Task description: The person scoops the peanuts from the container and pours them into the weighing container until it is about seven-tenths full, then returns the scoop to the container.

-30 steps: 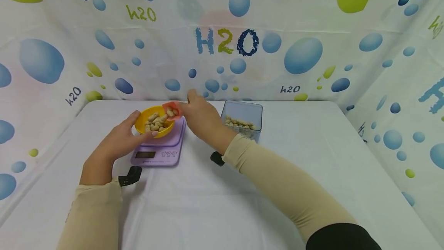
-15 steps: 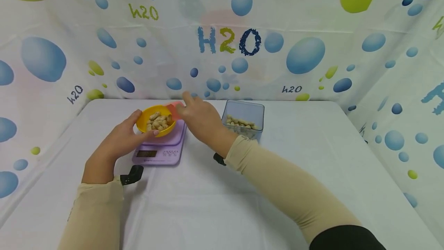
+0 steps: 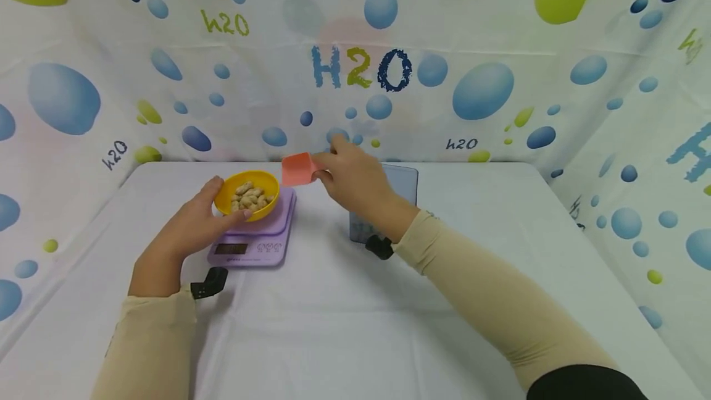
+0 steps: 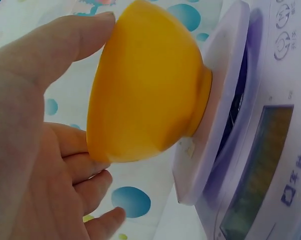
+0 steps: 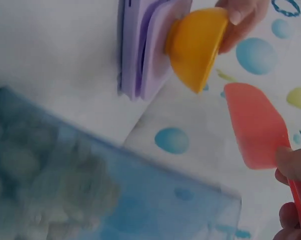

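In the head view a yellow bowl [image 3: 269,184] with peanuts [image 3: 251,197] in it sits on a purple kitchen scale [image 3: 274,250]. My left hand [image 3: 189,221] holds the bowl, its thumb at the near side of the rim and fingertips at the far side; the left wrist view shows the bowl's foot on the weighing plate. To the right of the bowl, my right hand [image 3: 361,181] grips the handle of a red scoop [image 3: 297,169] and keeps it raised above the table. No peanuts show in the scoop.
A clear bluish plastic container [image 3: 407,183] stands right of the scale, partly hidden by my right hand and wrist. Several peanuts [image 5: 55,185] lie in it in the right wrist view. A printed cloth backdrop [image 3: 250,91] rises behind the white table [image 3: 344,338].
The scoop, holding peanuts at the bowl's rim a second ago, has moved away to the right and up with my right hand. My left hand and the bowl have stayed in place.
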### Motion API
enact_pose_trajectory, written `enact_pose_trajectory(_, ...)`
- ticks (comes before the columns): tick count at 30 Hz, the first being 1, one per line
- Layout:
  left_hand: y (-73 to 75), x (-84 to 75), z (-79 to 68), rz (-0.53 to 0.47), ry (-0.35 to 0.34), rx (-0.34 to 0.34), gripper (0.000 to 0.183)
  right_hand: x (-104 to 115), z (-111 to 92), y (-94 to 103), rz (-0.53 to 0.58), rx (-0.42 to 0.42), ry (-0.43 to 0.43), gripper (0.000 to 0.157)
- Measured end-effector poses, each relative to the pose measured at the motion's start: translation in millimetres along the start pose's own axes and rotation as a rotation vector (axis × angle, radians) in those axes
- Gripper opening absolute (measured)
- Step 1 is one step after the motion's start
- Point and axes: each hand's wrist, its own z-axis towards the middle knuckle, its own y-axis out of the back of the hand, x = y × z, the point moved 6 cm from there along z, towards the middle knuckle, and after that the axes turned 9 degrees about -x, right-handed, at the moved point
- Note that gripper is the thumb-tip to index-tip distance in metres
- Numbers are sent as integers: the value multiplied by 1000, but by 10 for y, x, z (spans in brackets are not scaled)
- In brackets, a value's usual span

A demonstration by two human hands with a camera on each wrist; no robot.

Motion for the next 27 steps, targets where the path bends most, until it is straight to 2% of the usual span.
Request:
enact_pose_trajectory(4,0,-97,19,5,-26,-25,109,-279,-99,149,43,57,-94,32)
enact_pose_trajectory(7,13,-237,22,-6,-70,-62,107,-471,-166,275,72,81,-158,33)
enact_pose_trajectory(12,14,-587,-31,-33,-185,-117,96,-726,-266,490,111,86,-218,32)
enact_pose_trajectory(17,-70,-958,-58,-33,-257,-115,86,-958,-363,655,111,74,-265,31)
enact_pose_trajectory(23,-294,-1340,24,-32,-343,-69,86,-1064,-456,651,53,122,-231,25)
enact_pose_trajectory(27,-477,-1550,71,-45,-383,-26,85,-1009,-503,567,-23,128,-110,21)
